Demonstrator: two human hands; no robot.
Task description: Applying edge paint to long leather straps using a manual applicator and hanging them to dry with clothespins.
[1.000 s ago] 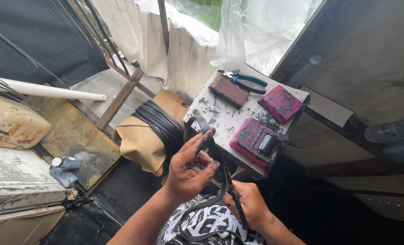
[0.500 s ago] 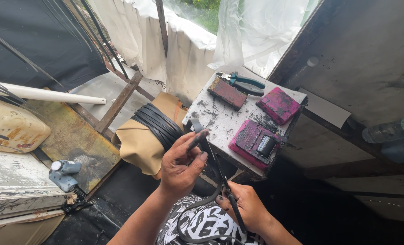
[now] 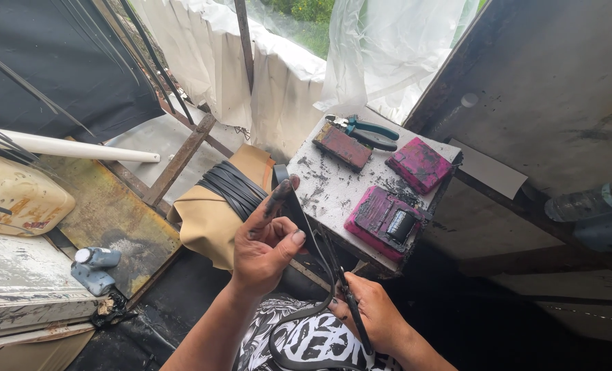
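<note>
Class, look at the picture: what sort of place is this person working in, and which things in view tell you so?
Probably a makeshift craft workshop, perhaps for leather or strap work: pliers and stained pink blocks lie on a blotched small table, and both hands work a black strap.

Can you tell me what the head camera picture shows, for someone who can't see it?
Two stained hands, the left hand and the right hand, hold a thin black strap above a lap. Ahead, a small white table carries pliers, a brown block and two pink pads.
</note>
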